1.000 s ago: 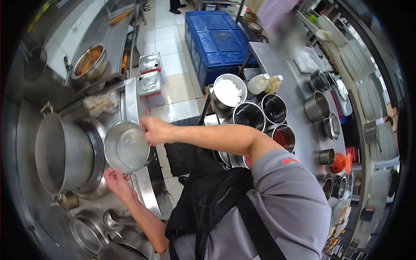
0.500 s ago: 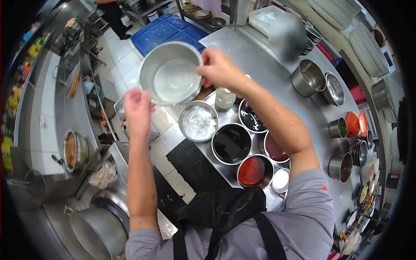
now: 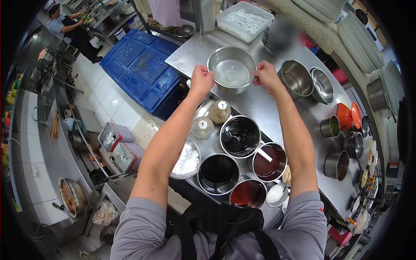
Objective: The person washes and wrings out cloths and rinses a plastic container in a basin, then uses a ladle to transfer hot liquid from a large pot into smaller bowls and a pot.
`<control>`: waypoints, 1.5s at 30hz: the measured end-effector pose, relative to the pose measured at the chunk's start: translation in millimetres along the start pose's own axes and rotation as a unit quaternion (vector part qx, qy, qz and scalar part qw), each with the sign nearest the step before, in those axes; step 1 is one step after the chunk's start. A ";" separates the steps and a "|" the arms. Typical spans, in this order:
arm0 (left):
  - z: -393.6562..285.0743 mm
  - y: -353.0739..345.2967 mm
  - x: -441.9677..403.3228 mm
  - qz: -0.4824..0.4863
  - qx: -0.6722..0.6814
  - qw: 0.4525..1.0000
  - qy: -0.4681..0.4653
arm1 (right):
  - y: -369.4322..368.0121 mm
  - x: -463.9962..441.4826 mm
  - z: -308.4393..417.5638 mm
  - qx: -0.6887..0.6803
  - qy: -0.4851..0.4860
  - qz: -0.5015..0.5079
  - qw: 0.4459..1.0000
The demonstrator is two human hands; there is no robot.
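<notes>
A round steel pot (image 3: 232,52) with what looks like clear liquid inside is held level over the steel counter (image 3: 260,108), close to its surface; whether its base touches is hidden. My left hand (image 3: 202,80) pinches the near-left rim. On the opposite side, my right hand (image 3: 266,77) grips the rim with fingers closed. Just below the pot stand two clear bottles, one with a pale cap (image 3: 222,105) and one nearer me (image 3: 202,127). Black sauce (image 3: 239,138) fills part of a steel pot between my forearms.
Nearer me are pots of dark liquid (image 3: 219,173), brown-red sauce (image 3: 264,167) and red sauce (image 3: 245,195), plus white powder (image 3: 187,161). A powder tub (image 3: 233,35) and a deep steel pot (image 3: 296,78) flank the far counter. A blue bin (image 3: 138,60) stands left; a co-worker (image 3: 71,32) is farther off.
Both hands have carried the steel pot rightward, from above the floor and counter edge to over the counter. My view has shifted, showing more of the blue bin and the co-worker.
</notes>
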State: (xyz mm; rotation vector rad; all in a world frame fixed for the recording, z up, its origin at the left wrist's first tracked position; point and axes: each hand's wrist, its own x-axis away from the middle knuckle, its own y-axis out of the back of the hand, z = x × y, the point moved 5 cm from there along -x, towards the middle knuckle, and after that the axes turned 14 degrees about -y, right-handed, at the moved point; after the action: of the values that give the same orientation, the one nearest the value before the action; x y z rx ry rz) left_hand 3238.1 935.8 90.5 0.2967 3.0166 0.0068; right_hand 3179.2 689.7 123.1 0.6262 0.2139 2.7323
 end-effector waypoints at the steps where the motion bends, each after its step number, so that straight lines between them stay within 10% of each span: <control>1: 11.4 -10.0 -3.3 0.006 0.005 1.000 0.013 | 5.3 -6.6 -9.3 -0.001 -0.001 -0.003 1.000; 13: 59.0 -25.0 -16.4 0.115 -0.120 0.986 0.007 | 30.6 -28.1 -75.3 0.013 -0.077 0.014 0.997; 15: 25.6 -0.8 -6.8 0.148 -0.222 0.963 -0.043 | 48.8 -30.6 -53.8 0.329 0.016 -0.095 0.940; 16: 22.7 13.4 -7.7 0.172 -0.257 0.948 -0.080 | 66.0 -41.8 -46.3 0.516 0.156 -0.248 0.805; 17: -10.6 37.7 9.7 0.146 -0.231 0.958 -0.086 | 57.1 -15.4 -3.4 0.539 0.080 -0.196 0.815; 18: -43.6 96.0 52.8 0.066 -0.280 0.938 -0.195 | 41.5 -7.6 36.7 0.207 0.206 -0.032 0.956; 26: 33.9 315.1 420.6 -0.301 -0.224 0.927 -0.021 | -270.2 326.3 168.5 0.226 0.430 0.217 0.847; 27: -4.7 322.3 474.0 -0.283 -0.389 0.873 0.082 | -305.0 350.6 141.9 0.265 0.405 0.269 0.833; 29: -25.5 341.5 563.2 -0.361 -0.248 0.892 0.113 | -370.4 373.0 57.3 0.254 0.210 0.524 0.785; 30: -4.9 352.1 630.0 -0.374 -0.364 0.833 0.183 | -390.0 399.7 14.0 0.234 0.513 0.543 0.622; 35: 64.5 325.1 935.1 -0.538 -0.585 0.508 0.332 | -437.7 491.2 -155.9 0.397 0.349 0.673 0.517; 45: 157.2 231.7 1066.3 -0.520 -0.577 0.453 0.438 | -418.2 547.3 -267.3 0.510 0.300 0.660 0.463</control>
State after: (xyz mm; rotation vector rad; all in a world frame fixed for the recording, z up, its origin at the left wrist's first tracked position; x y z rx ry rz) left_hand 2260.9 1369.5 -178.7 -2.0868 2.1607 2.4272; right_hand 2713.2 1252.0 11.2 -0.3407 2.7667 3.7441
